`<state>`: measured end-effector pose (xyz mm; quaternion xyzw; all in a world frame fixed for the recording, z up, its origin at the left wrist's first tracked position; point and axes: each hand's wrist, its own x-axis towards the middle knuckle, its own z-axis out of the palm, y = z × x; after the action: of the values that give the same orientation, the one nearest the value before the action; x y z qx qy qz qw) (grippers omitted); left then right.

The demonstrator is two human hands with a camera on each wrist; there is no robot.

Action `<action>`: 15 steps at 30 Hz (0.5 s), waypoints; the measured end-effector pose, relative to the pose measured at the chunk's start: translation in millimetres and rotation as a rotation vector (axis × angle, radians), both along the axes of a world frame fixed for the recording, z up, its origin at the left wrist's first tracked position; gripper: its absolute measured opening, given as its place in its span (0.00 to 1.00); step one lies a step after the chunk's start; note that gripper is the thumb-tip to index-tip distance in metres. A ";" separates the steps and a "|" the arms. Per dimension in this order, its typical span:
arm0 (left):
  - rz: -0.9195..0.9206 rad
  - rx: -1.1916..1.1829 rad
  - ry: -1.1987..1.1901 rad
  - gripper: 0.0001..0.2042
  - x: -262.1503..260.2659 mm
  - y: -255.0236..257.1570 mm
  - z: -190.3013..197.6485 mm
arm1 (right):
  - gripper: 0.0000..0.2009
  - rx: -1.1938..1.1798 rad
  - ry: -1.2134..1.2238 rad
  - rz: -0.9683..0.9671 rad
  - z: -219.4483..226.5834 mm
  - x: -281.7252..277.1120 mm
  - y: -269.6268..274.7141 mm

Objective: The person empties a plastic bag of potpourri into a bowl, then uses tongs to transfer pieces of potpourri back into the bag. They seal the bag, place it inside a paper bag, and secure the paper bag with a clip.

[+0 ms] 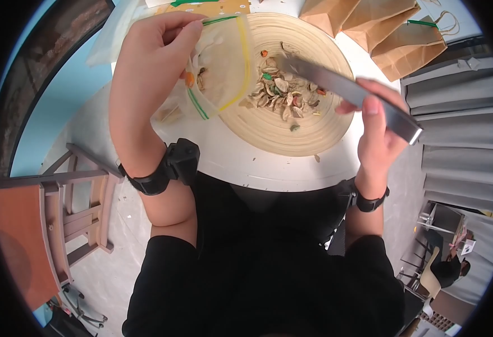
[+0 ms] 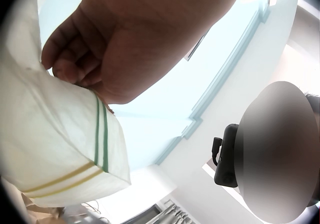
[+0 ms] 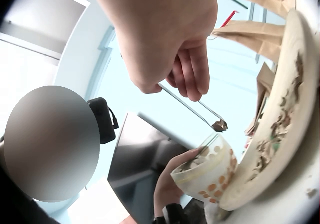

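My left hand (image 1: 155,67) pinches the top of a clear zip bag (image 1: 228,64) with green and yellow edge lines; a few dried pieces show inside it. In the right wrist view the bag (image 3: 207,170) hangs with its mouth spread and orange dots on its side. My right hand (image 1: 377,126) grips metal tongs (image 1: 347,87), whose tips pinch a small brown dried piece (image 3: 220,125) close over the bag's mouth. Below lies a round, ridged wooden plate (image 1: 258,140) with a heap of dried petals and leaves (image 1: 283,92), some green and orange.
Brown paper bags (image 1: 409,48) stand at the table's back right. A few crumbs lie on the white table (image 1: 280,178) in front of the plate. To the left is a wooden chair (image 1: 83,224). Another person (image 1: 450,272) sits far off at the right.
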<state>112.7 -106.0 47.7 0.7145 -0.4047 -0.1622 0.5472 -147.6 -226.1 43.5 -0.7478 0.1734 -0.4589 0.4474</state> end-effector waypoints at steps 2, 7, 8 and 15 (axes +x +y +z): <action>-0.012 0.000 0.022 0.14 -2.1 -1.1 0.8 | 0.10 -0.041 -0.017 0.031 12.1 12.7 1.6; -0.002 -0.027 0.017 0.14 4.9 3.7 -1.4 | 0.11 0.087 -0.027 -0.020 8.3 11.0 -1.4; -0.009 -0.039 0.027 0.14 8.6 5.2 -2.5 | 0.12 0.113 0.012 -0.095 5.9 2.7 -4.0; -0.047 -0.020 0.009 0.12 10.5 3.1 -3.9 | 0.12 0.343 0.277 -0.310 -11.7 -18.6 7.5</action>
<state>123.2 -102.9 43.8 0.6986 -0.4205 -0.1738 0.5522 -166.3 -218.7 31.8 -0.6813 0.4205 -0.3793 0.4638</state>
